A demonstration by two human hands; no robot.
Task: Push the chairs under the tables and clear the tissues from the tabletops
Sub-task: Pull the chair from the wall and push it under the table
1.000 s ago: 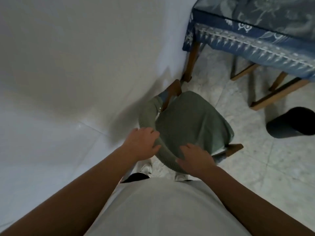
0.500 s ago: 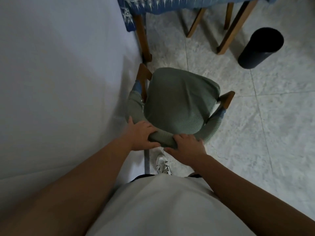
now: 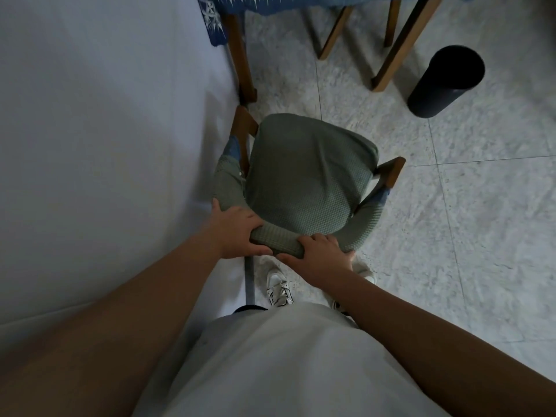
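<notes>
- Gripping the chair [image 3: 307, 176] by its curved backrest [image 3: 279, 242], both hands side by side on the padded green top rail.
- Wrapping the left hand [image 3: 237, 233] over the rail's left part, fingers curled down on the seat side, thumb clamped against the near face.
- Clamping the right hand [image 3: 319, 254] on the rail just right of the left, fingers curled over the top, thumb pressing the near face toward the left hand.
- Leaving a short stretch of green fabric showing between the two hands.
- Standing right behind the chair, white sneakers [image 3: 279, 288] on the floor [image 3: 481, 221] just under the backrest.
- Sitting close beside the wall [image 3: 105, 130] on the left, the chair's wooden left arm [image 3: 243, 123] nearly touching it, the right arm [image 3: 391, 173] pointing out over open tile.
- Facing the table [image 3: 234, 13] at the top edge, the seat front near the table leg [image 3: 240, 64] but not yet under the blue patterned cloth.
- Showing more wooden legs [image 3: 400, 46] under the table further right.
- Standing upright on the tile, well right of the chair, a dark round bin [image 3: 442, 82].
</notes>
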